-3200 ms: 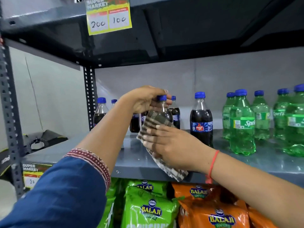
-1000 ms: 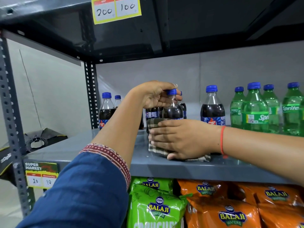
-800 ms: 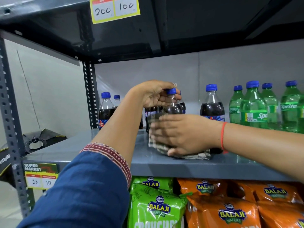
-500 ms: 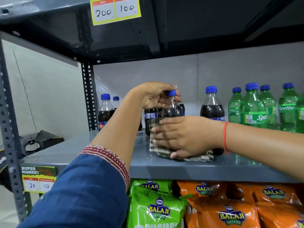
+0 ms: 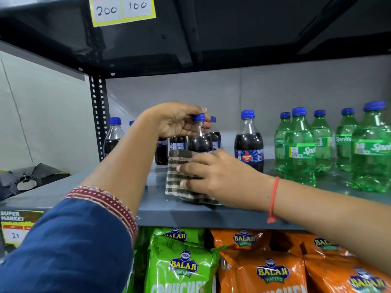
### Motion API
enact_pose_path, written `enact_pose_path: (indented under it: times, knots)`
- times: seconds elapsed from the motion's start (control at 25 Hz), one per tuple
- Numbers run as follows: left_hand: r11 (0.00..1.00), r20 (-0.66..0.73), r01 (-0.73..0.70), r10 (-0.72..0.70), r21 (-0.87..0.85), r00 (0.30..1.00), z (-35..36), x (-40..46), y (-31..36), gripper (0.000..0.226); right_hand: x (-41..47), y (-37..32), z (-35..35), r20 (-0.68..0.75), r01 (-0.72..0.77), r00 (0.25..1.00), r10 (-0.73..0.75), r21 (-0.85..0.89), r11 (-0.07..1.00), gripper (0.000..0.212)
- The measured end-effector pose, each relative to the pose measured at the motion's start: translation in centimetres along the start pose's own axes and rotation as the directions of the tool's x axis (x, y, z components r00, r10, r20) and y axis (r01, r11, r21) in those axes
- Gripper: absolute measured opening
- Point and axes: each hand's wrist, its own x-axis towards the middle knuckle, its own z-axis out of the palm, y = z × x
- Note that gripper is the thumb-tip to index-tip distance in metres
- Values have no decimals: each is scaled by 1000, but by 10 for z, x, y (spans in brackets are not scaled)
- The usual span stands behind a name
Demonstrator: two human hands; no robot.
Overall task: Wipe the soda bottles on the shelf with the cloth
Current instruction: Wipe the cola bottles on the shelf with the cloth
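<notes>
Brown-and-cream checked cloth [image 5: 179, 176] on the grey shelf [image 5: 127, 195]; dark cola bottle [image 5: 249, 142], blue cap, beside it; green bottles [image 5: 299, 149] beyond.

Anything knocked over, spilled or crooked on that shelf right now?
Nothing stands out. The dark cola bottle with the blue cap stands upright on the grey metal shelf, held by the left hand; the right hand presses the checked cloth against it.
</notes>
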Motion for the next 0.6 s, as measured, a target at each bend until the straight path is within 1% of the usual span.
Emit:
enact_pose_path:
  times: [0.08,0.12,0.2,0.24,0.28,0.32,0.36,0.4,0.44,0.48,0.56,0.6]
  knots:
    - [998,-30,-9,11,57,999,2,-3,2,30,-1,-3,-13,8,-39,999,38,133,990,25]
    - [994,-59,-36,43,107,997,4,-6,3,26,-3,-4,-22,0,-37,999,37,170,985,27]
    - [963,-169,-139,180,233,969,9,-8,9,19,-12,-2,-41,-68,2,998,12,197,980,30]
    - [938,-239,-205,275,279,931,12,-9,14,22,-19,1,-49,-106,15,994,8,210,978,35]
    - [911,-306,-279,370,302,877,18,-9,21,26,-27,5,-56,-134,20,991,10,216,976,40]
    - [880,-342,-360,456,310,821,25,-10,29,29,-36,10,-61,-155,18,988,15,209,978,43]
    - [847,-339,-432,523,308,782,35,-10,38,30,-45,17,-64,-164,6,986,27,194,981,43]
    - [821,-305,-482,564,306,768,47,-11,45,29,-55,24,-65,-151,-18,987,45,178,984,40]
    - [807,-256,-502,580,313,773,61,-10,50,29,-64,31,-64,-121,-48,990,68,163,985,35]
    - [802,-203,-497,575,332,793,74,-8,53,29,-72,38,-61,-87,-83,991,97,151,985,36]
    - [806,-129,-436,521,401,844,95,1,51,30,-84,49,-52,-32,-124,991,129,130,984,43]
    - [811,-113,-395,483,431,868,102,6,48,28,-87,52,-47,-20,-120,992,124,121,985,43]
